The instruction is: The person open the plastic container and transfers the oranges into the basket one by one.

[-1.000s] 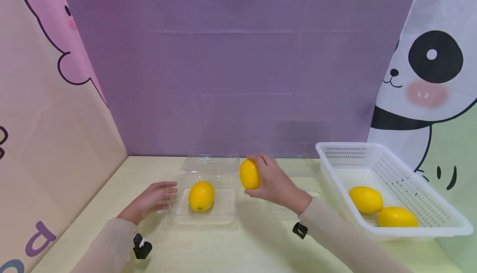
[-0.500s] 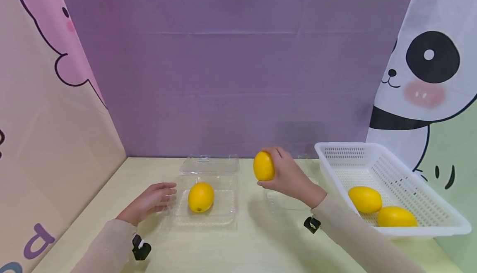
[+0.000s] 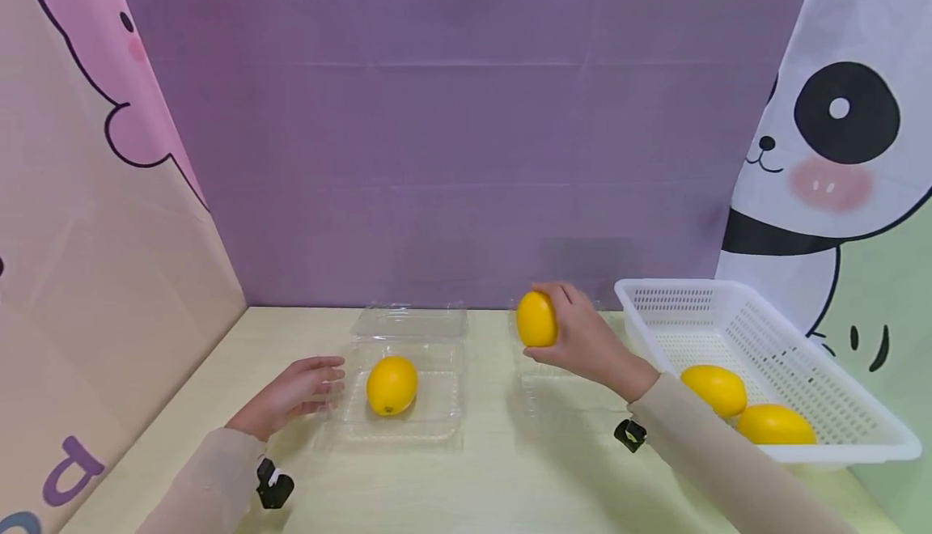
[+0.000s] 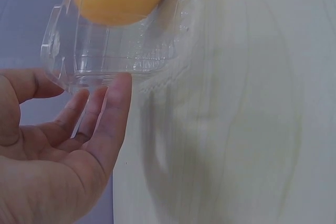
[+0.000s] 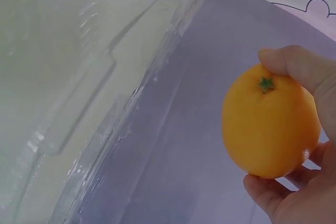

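Observation:
My right hand (image 3: pixel 593 352) grips an orange (image 3: pixel 536 319) between thumb and fingers, raised above a clear plastic clamshell box (image 3: pixel 557 396). A green star-shaped stem end shows on that orange in the right wrist view. Left of it, a second clear clamshell box (image 3: pixel 437 427) lies with its lid folded back, and one orange (image 3: pixel 391 386) sits inside. Beside this box's left wall is my left hand (image 3: pixel 287 392), its fingers loosely extended. The left wrist view shows fingertips (image 4: pixel 122 85) overlapping the box edge; whether they touch it I cannot tell.
A white perforated basket (image 3: pixel 837 455) stands on the right of the table, holding two more oranges (image 3: pixel 776 424). Behind the table rises a purple cloth backdrop (image 3: pixel 466 154). Printed panels flank both sides.
My right hand has carried its orange to the right and slightly up, from beside the left box to over the right box. The left hand stays where it was.

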A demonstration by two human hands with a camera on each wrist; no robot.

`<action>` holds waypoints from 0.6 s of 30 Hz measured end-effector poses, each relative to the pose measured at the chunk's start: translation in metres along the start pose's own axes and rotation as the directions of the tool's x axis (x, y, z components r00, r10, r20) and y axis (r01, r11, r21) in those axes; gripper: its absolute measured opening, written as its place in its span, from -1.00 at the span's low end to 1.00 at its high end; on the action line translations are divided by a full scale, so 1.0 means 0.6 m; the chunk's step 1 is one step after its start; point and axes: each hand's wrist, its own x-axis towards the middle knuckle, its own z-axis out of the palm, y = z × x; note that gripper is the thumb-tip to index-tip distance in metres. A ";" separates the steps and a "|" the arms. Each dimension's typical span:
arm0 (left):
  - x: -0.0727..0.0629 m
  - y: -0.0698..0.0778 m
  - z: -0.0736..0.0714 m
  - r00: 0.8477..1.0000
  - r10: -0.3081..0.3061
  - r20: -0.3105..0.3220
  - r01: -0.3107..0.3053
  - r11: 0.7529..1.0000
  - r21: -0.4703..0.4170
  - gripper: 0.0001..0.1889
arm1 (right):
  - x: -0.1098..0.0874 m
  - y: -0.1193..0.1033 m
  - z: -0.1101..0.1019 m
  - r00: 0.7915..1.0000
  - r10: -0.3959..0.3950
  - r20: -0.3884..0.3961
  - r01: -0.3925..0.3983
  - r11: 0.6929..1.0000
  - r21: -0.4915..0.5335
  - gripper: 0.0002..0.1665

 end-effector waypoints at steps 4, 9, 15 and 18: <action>-0.001 0.000 -0.001 1.000 -0.003 0.007 0.003 1.000 0.000 -0.41 | -0.005 0.008 -0.006 1.000 0.005 0.010 -0.005 1.000 -0.012 0.05; -0.002 0.000 -0.001 1.000 -0.007 0.011 0.007 1.000 -0.009 -0.41 | -0.009 0.017 -0.021 1.000 0.010 0.008 -0.010 0.999 -0.037 0.05; -0.001 0.000 -0.002 1.000 -0.004 0.014 0.004 1.000 -0.010 -0.41 | -0.010 0.034 -0.041 1.000 0.026 -0.016 -0.027 0.998 -0.057 0.05; -0.001 0.000 -0.002 1.000 -0.003 0.014 0.003 1.000 -0.015 -0.42 | -0.011 0.042 -0.051 0.999 0.044 -0.027 -0.045 0.997 -0.055 0.05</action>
